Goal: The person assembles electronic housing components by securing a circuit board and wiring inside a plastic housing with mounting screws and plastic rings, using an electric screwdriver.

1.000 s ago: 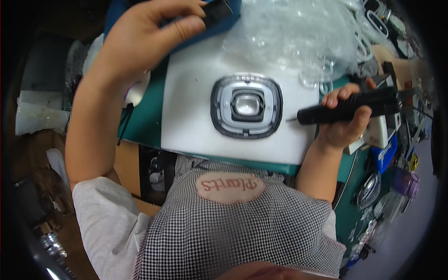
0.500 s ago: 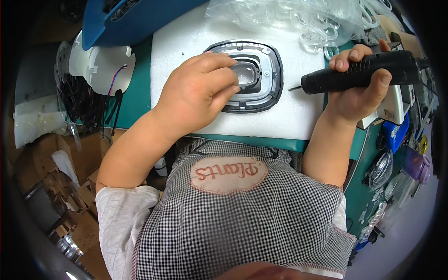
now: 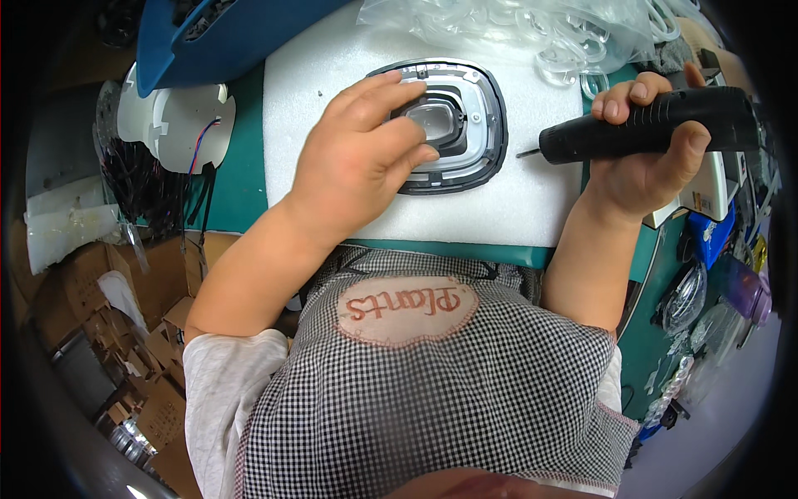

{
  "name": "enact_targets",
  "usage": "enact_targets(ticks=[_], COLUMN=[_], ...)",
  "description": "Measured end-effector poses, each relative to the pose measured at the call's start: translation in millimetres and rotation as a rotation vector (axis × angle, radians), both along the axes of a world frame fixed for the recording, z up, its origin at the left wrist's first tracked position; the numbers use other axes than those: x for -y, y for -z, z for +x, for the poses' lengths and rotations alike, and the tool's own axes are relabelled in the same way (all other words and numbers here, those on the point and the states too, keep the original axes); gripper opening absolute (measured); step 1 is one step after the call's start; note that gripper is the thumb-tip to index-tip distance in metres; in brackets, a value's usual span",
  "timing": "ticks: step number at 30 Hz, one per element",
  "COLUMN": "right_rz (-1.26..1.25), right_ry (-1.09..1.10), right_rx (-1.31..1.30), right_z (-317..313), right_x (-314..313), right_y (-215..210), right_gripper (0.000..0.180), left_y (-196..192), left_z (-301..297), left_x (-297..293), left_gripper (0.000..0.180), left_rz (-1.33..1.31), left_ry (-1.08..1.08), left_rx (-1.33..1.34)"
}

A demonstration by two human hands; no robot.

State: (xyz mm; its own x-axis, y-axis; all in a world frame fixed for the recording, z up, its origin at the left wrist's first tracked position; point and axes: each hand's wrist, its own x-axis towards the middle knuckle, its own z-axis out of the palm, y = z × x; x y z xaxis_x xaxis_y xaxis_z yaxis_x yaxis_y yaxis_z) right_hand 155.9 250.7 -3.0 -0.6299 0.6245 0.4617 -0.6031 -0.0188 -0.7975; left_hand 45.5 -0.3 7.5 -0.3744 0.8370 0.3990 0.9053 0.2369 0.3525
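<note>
On a white foam sheet (image 3: pixel 532 200) lies an oval black-and-grey housing (image 3: pixel 477 162) with a clear lens-like window (image 3: pixel 434 122) at its centre. My left hand (image 3: pixel 353 145) is over the housing's left side, hiding part of its rim. Its fingers are bent and spread apart, with nothing visible between them; whether the fingertips touch the housing is hard to tell. To the right, my right hand (image 3: pixel 636 170) grips a black electric screwdriver (image 3: pixel 648 125). The screwdriver lies nearly level above the sheet, its thin bit (image 3: pixel 528 154) pointing left towards the housing but apart from it.
A blue bin (image 3: pixel 241 37) with small dark parts stands at the back left. White curved shells (image 3: pixel 195 129) and dark cables (image 3: pixel 137 179) lie at left. A clear bag (image 3: pixel 507 33) of transparent rings sits at the back. Bagged items (image 3: pixel 682 299) crowd the right; cardboard boxes (image 3: pixel 158 283) are lower left.
My left fingers have shifted off the central window and spread wider. My right hand with the screwdriver has moved slightly right. The whole view has shifted a little.
</note>
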Motion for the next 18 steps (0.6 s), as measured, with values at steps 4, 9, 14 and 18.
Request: enact_targets(ticks=[4,9,14,18], right_rz=[0.020,-0.002,-0.023,-0.035], right_ry=[0.070,0.012,-0.029,-0.121], right_rx=[0.047,0.039,-0.023,-0.111], right_z=[6,1,2,1], right_x=[2,4,-2,-3], right_y=[-9,-1,-3,0], right_gripper=[0.071,0.069,0.069,0.067], left_y=[12,9,9,12], left_z=[7,13,7,1], left_x=[-6,-2,-3,-2], left_gripper=[0.019,0.029,0.047,0.045], left_rz=[0.082,0.187,0.132,0.133], left_ry=[-0.054,-0.245,-0.213,-0.190], left_rx=[0.139,0.591,0.259,0.319])
